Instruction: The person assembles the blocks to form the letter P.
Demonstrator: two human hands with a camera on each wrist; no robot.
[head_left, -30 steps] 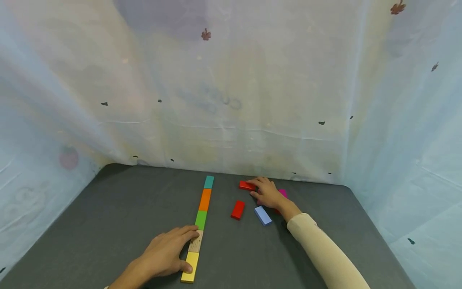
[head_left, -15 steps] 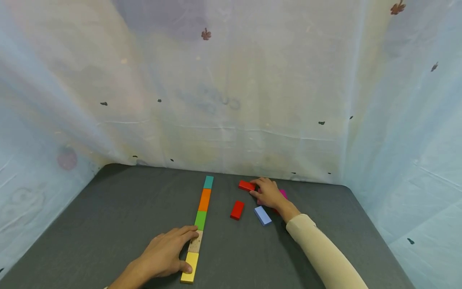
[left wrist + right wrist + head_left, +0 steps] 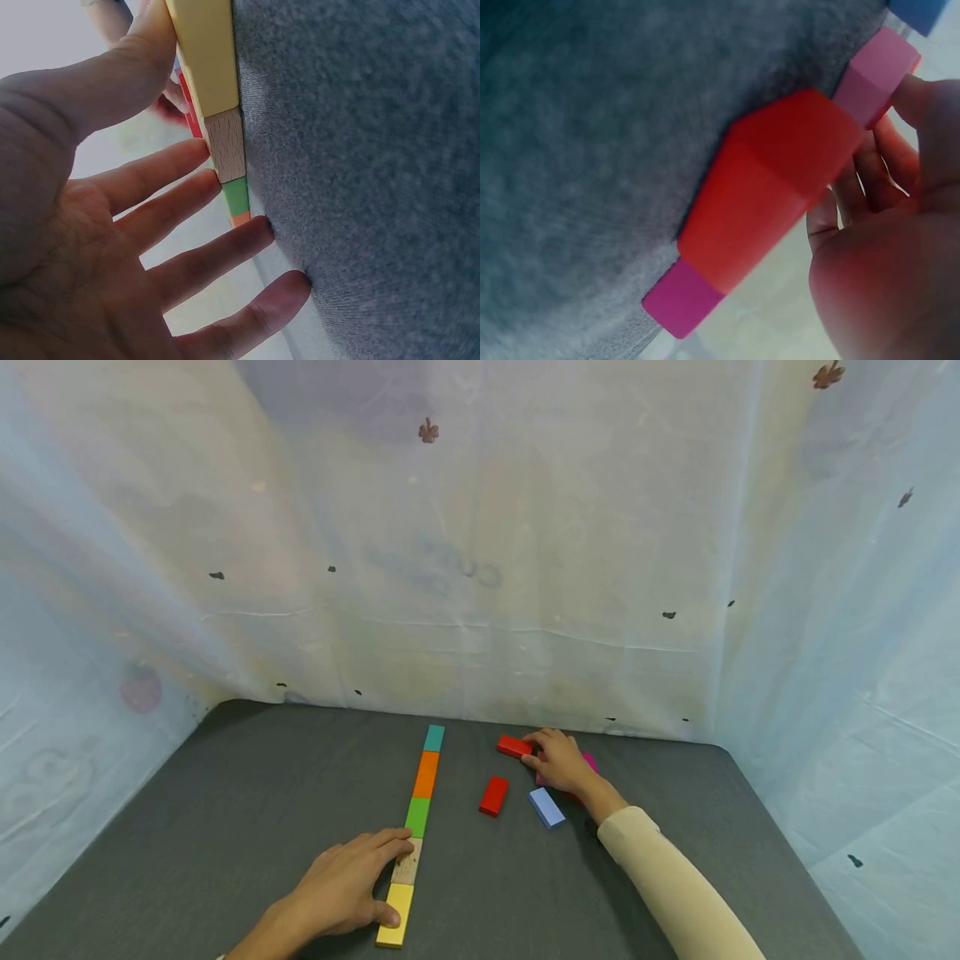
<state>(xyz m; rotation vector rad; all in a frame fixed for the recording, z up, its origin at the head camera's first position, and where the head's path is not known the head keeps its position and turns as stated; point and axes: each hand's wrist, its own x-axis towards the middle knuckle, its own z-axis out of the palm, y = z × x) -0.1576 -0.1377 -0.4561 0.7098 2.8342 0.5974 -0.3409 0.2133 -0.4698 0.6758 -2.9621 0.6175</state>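
In the head view my left hand (image 3: 345, 881) lies along a straight row of flat blocks, fingers spread. Its thumb touches the yellow block (image 3: 397, 910), and its fingertips reach the bare wood block (image 3: 406, 862). Beyond these in the row come a green block (image 3: 417, 817), an orange block (image 3: 425, 775) and a teal block (image 3: 433, 738). My right hand (image 3: 561, 763) is low over the loose blocks, thumb and fingers loosely bent at the right end of a red block (image 3: 513, 746). Under it are a pink block (image 3: 876, 71), a larger-looking red block (image 3: 757, 195) and a magenta block (image 3: 681, 300).
Between the row and my right hand lies another red block (image 3: 494, 796). A light blue block (image 3: 546, 807) is just in front of the right hand. The dark grey tabletop (image 3: 225, 793) ends at a pale hanging curtain (image 3: 480, 660) behind and at both sides.
My right fingertips have drawn back slightly to the right, so more of the far red block shows. The left hand and the row stay put.
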